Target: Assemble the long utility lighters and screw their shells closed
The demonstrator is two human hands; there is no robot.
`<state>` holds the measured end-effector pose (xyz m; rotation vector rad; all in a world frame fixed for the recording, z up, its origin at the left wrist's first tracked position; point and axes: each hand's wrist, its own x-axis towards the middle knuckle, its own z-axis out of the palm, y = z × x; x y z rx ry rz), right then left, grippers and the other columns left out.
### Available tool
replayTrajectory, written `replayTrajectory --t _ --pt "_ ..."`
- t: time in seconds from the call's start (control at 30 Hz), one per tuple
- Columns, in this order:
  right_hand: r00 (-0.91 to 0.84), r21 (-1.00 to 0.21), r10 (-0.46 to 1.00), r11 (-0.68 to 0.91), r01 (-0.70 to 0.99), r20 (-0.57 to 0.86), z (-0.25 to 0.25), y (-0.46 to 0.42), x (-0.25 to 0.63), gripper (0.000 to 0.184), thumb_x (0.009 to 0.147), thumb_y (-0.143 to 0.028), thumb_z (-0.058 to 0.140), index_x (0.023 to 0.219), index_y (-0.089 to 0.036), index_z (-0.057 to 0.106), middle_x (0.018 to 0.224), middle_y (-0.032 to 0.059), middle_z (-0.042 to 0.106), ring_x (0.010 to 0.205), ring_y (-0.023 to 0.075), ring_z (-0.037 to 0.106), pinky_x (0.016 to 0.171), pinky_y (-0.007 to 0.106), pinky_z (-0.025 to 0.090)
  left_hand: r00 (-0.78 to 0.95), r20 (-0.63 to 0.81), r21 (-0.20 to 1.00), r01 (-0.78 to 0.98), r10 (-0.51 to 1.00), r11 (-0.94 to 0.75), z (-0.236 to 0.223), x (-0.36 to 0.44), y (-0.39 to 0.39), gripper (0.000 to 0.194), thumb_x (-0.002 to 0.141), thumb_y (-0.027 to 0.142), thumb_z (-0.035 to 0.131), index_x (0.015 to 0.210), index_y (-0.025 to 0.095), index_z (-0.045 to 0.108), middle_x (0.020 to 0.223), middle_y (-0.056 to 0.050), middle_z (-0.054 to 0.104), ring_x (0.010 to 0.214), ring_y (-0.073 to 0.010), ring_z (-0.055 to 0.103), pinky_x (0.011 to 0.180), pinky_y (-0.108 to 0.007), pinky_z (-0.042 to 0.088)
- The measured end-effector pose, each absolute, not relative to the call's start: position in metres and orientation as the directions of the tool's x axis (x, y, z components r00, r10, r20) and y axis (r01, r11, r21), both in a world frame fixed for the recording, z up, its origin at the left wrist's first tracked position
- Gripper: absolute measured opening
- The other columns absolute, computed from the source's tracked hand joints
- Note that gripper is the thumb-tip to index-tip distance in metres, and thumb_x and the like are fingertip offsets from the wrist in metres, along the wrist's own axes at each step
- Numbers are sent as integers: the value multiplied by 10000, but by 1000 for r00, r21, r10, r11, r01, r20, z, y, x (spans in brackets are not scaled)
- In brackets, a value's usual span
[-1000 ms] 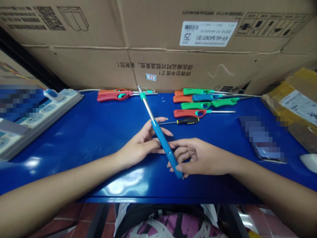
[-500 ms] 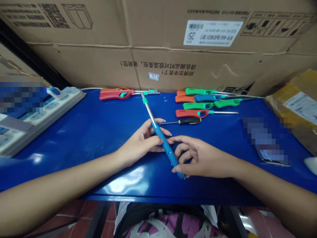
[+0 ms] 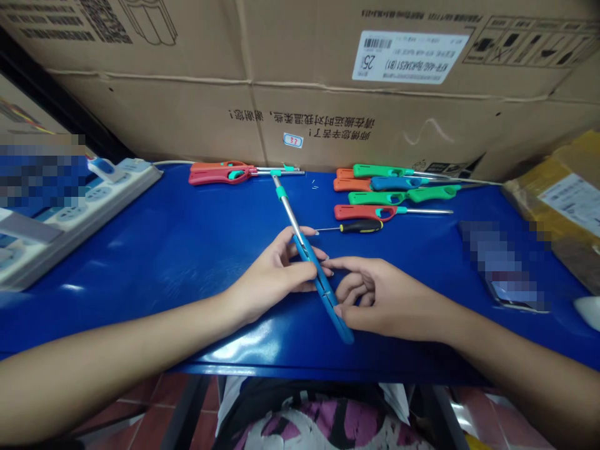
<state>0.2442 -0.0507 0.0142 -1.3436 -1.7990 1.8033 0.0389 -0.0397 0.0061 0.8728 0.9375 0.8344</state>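
A blue long-nosed gas lighter [image 3: 327, 289] slants between my hands, its metal tube pointing up and to the left. My left hand [image 3: 287, 267] is closed round the body near the tube, thumb on top and fingers behind. With curled fingers and the thumb on the seam, my right hand [image 3: 363, 295] grips the handle end. A dark gap runs along the casing, so its two halves sit slightly apart. What lies inside is too small to make out. Beyond my hands, a black and yellow screwdriver [image 3: 360, 226] lies on the blue table [image 3: 197, 250].
A red lighter [image 3: 220, 177] and an orange one lie at the back left. Several green, blue, orange and red lighters [image 3: 377, 198] lie at the back right. A power strip [image 3: 107, 194] is at left, a phone [image 3: 501, 265] at right, a cardboard box [image 3: 309, 100] behind.
The gap along the blue lighter's casing has widened. My right thumb has shifted up along the handle seam, and the view has moved slightly.
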Motion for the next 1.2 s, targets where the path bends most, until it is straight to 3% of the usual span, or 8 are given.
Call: replayTrajectory --t 0.27,0.47,0.57,0.93,1.1,1.2 --pt "-539 -897 766 -108 428 -349 17 -52 243 404 783 -190 681 1180 -218 617 762 -38 633 634 91 595 564 202 476 335 -297 904 -202 894 376 9 39 -40 546 748 138 748 1228 251 512 1046 -24 666 943 -227 716 732 -330 593" --pt "-565 -885 761 -25 465 -318 20 -52 250 672 824 -240 687 1459 -299 476 965 -1 678 786 126 653 622 224 550 300 -264 907 -247 917 342 8 37 -38 571 722 114 746 1228 239 512 1023 -21 685 943 -218 723 759 -326 609" --pt "-559 -870 762 -11 493 -326 19 -52 252 754 817 -270 707 1507 -360 418 1053 0 679 789 130 673 657 260 600 279 -250 907 -268 927 325 7 36 -35 581 718 128 762 1225 245 506 1009 -12 692 942 -222 731 766 -329 614" --pt "-516 -846 820 76 528 -249 22 -59 248 790 750 -170 662 1497 -339 469 1044 -10 744 674 108 693 637 260 625 258 -184 925 -280 948 256 4 37 -40 592 759 134 774 1254 258 476 1024 -12 690 942 -214 739 766 -315 620" --pt "-484 -826 845 95 556 -228 22 -59 246 777 747 -191 672 1494 -305 490 1052 4 750 698 121 702 682 289 639 230 -162 934 -279 960 224 7 38 -41 588 764 121 765 1254 251 467 1012 -9 682 943 -198 732 755 -282 618" --pt "-488 -845 833 49 533 -260 18 -56 248 735 783 -221 672 1482 -347 482 1060 -3 730 769 144 716 683 304 643 224 -152 938 -275 963 212 7 38 -41 585 762 109 759 1250 242 466 1000 -8 678 938 -196 733 757 -274 617"
